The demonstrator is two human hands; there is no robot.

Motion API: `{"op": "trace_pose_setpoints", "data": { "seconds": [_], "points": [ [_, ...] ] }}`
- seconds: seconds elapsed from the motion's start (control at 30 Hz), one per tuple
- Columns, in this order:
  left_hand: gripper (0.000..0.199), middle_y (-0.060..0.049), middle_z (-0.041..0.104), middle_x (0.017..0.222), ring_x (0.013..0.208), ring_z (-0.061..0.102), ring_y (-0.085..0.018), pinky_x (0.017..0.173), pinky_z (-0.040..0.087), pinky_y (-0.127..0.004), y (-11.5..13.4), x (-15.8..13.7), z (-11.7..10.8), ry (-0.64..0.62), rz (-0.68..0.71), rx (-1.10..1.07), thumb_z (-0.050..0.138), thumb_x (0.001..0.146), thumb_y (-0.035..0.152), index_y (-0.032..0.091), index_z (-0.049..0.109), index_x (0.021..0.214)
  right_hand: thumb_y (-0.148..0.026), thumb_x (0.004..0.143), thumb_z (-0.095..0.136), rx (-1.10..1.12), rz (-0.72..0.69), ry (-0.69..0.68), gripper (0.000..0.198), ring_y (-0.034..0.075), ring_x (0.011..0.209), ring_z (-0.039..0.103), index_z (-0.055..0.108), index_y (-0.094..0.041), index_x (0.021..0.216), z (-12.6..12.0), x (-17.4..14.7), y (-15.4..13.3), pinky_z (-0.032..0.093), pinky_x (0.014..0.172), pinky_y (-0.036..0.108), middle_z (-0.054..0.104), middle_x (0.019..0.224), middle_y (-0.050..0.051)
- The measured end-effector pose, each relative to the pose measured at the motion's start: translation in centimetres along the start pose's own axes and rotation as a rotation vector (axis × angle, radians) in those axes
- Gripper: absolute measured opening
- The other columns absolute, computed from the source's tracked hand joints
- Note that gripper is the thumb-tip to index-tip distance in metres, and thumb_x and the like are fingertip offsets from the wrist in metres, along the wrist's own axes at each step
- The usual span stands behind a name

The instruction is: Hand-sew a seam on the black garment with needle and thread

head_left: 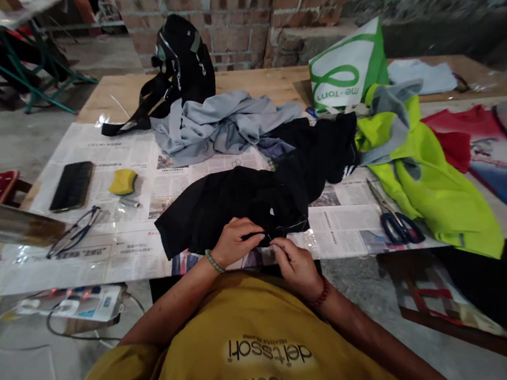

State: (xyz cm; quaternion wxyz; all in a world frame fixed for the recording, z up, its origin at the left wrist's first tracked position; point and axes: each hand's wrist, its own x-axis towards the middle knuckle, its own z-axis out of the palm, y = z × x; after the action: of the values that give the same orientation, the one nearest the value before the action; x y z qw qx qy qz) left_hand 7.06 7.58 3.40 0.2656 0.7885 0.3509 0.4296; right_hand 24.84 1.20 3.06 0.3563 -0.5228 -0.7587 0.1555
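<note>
A black garment point(236, 201) lies bunched at the front of the table, its near edge by my fingers. My left hand point(237, 241) is closed on that edge, thumb and fingers pressed on the cloth. Beside it, my right hand point(294, 264) is pinched, thumb against the curled forefinger. A thin, shiny, needle-like sliver point(269, 236) shows at the right fingertips, too small to make out fully. A pale thread-like line point(296, 228) crosses the dark cloth just beyond. The fingertips of both hands nearly meet.
Newspaper point(117, 247) covers the table. Leftward are a phone point(72, 186), a yellow sponge point(122, 181), glasses point(74, 232) and a bottle point(12, 222). Scissors point(398, 221) and a neon garment point(443, 197) lie right. Behind are grey cloth point(227, 122), a black bag point(189, 59) and a green-white bag point(345, 71).
</note>
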Motion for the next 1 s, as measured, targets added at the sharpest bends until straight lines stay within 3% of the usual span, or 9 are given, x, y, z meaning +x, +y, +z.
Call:
{"op": "trace_pose_setpoints", "data": {
  "seconds": [0.33,0.83,1.0],
  "points": [
    [0.012,-0.002,0.070,0.071,0.066,0.062,-0.012,0.067,0.042,-0.026,-0.09,-0.07,0.09,-0.015,0.005,-0.013,0.062,0.083,0.025,0.018,0.071,0.082,-0.022,0.090,0.043,0.042,0.109,-0.015,0.018,0.014,0.072,0.065,0.060,-0.020,0.094,0.49,-0.09,0.03,0.048,0.066,0.021,0.069,0.081,0.004],
    [0.015,-0.003,0.073,0.075,0.070,0.065,-0.013,0.072,0.043,-0.029,-0.60,-0.34,0.22,-0.042,0.060,0.000,0.059,0.085,0.027,0.019,0.071,0.081,-0.022,0.090,0.042,0.028,0.115,-0.020,0.016,0.014,0.063,0.062,0.058,-0.020,0.090,0.70,0.35,-0.39,0.045,0.059,0.022,0.066,0.073,0.002],
    [0.015,-0.004,0.072,0.075,0.070,0.064,-0.012,0.071,0.043,-0.028,-0.58,-0.21,0.09,-0.028,0.146,0.009,0.058,0.086,0.024,0.017,0.071,0.081,-0.023,0.091,0.041,0.043,0.124,-0.010,0.017,0.014,0.060,0.061,0.058,-0.020,0.089,0.90,0.55,-0.58,0.044,0.057,0.022,0.065,0.071,0.002]
  ]
}}
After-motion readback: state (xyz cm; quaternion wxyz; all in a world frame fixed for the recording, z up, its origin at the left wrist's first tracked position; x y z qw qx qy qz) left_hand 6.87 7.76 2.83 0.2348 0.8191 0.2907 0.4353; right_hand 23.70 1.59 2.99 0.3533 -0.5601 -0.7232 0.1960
